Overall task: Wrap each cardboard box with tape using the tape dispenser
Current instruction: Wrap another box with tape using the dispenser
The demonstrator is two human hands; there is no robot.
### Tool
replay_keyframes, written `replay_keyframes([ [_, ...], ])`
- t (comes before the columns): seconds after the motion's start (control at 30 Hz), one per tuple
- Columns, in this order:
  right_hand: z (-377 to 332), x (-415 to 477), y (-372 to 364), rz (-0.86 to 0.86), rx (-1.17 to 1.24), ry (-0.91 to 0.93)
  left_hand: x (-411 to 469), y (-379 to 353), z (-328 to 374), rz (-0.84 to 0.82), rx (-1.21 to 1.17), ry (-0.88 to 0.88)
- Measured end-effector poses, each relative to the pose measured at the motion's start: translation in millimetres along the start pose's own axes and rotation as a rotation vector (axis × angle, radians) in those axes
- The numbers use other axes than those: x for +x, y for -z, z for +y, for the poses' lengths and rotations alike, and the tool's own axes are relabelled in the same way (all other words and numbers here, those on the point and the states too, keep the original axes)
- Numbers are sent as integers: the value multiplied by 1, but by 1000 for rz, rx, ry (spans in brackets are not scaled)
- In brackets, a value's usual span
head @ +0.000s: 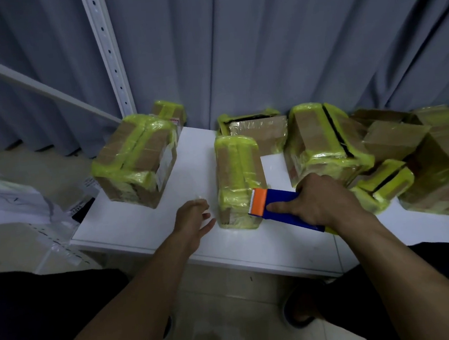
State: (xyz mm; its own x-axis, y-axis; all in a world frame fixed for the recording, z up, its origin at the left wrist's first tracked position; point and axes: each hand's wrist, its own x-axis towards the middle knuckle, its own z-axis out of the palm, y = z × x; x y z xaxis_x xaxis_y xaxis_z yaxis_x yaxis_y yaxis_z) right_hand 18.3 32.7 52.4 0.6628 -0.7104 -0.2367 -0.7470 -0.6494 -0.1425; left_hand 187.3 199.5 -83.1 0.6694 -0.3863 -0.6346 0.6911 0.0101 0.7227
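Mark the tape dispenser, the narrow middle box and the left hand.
tape dispenser (pixel 280 196): head view, blue body behind the orange cutter.
narrow middle box (pixel 238 168): head view, taped top face.
left hand (pixel 192 216): head view, back of the hand.

**Room at 8, crowding at 3**

Bare table (pixel 130 228) from 7 to 9 o'clock of the narrow box (pixel 238 165); large box (pixel 135 162) further out at 9. Open near edge at 6. Flat box (pixel 266 133) close behind at 12. Stacked boxes (pixel 407 146) from 2 to 4; tape dispenser (pixel 279 205) in the right hand (pixel 322 201) at 5.
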Motion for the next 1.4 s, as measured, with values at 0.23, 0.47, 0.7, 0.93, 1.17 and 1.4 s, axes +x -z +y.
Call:
replay_keyframes([
  [0.23, -3, 21, 0, -70, 29, -10, 24, -11, -6, 50, 118, -10],
  [0.47, -4, 36, -1, -121, 18, -42, 38, -27, -18, 58, 159, -54],
  [0.7, 0, 43, -5, -147, 33, -48, 34, -33, -28, 135, 403, -585],
  [0.93, 5, 45, -11, -150, 65, -38, 14, -37, -33, -101, 315, -511],
  [1.17, 6, 39, -14, -136, 81, -28, 7, -32, -23, -226, 333, -572],
  [1.4, 3, 18, -14, -137, 0, 79, -26, -7, -32, -187, 401, -672],
])
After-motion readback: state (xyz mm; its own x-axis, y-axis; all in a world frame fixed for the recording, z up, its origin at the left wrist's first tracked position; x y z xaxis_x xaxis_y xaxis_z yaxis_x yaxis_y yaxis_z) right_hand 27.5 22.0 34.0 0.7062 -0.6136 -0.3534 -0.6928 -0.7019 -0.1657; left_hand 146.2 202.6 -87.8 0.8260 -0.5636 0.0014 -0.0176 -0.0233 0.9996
